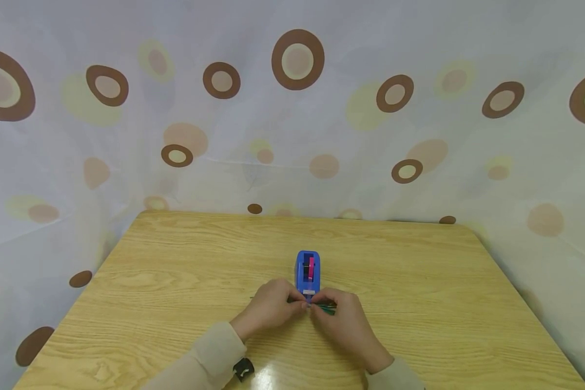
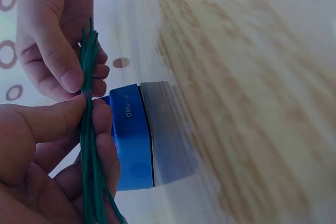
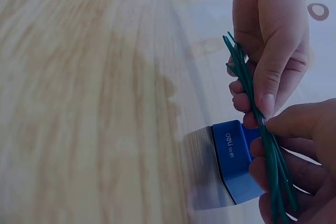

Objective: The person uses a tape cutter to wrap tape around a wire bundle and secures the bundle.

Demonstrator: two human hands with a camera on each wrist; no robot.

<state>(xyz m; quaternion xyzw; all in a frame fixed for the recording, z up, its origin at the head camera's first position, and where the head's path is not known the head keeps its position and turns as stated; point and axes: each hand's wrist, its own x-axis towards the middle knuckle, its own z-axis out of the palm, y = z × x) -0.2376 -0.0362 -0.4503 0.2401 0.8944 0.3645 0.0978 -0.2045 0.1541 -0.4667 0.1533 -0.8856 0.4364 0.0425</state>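
Beige sleeves (image 1: pixel 195 368) reach in from the bottom edge, a small black object (image 1: pixel 244 369) just beside the left cuff (image 1: pixel 226 342) – what it is, I cannot tell. Beyond them the left hand (image 1: pixel 272 306) and right hand (image 1: pixel 343 322) meet above the wood-grain table (image 1: pixel 419 271), thumbs and fingers curled round a bundle of thin green strands (image 3: pixel 272 166) and pinching it. The bundle runs from one hand to the other, its ends jutting out loosely, and a small shiny patch (image 3: pixel 263 121) shows on it right by the two thumb tips. Just past the fingertips stands a blue tape dispenser (image 1: pixel 300 281) lettered "deli", with a pink ring (image 1: pixel 311 268) set in its top – and behind that the table stretches back to a pale backdrop (image 1: pixel 292 130) printed with brown rings and soft-coloured spots
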